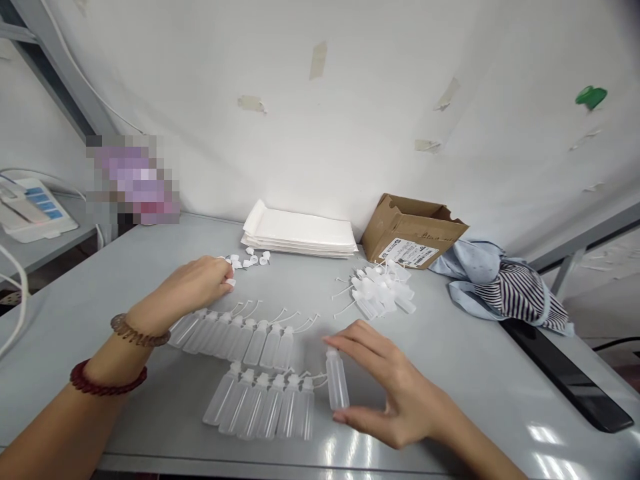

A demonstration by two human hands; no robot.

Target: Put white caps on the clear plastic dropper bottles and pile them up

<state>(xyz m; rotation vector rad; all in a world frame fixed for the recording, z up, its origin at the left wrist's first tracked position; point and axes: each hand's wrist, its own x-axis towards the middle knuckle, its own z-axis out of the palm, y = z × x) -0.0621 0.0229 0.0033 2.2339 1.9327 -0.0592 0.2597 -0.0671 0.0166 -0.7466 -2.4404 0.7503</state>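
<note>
Bottle [338, 381]: just right of the front row [273, 410]; long axis runs away from the person, neck at the far end. Lifted or resting on the table [450, 333], cannot tell.
Right hand [395, 383]: gripping that bottle end to end, thumb at base, fingertip at neck; the nearer hand, bottle on its left.
Left hand [200, 283]: fingers curled down at the caps [253, 259], beyond and left of the bottle, well apart; whether one is pinched, cannot tell.
Rows: bottles lying side by side, necks away; back row [257, 345] between front row and caps.
Heap [380, 293]: loose bottles before the cardboard box [380, 233].
Far edge: white envelopes [305, 230] left of box; striped cloth [515, 293] right.
</note>
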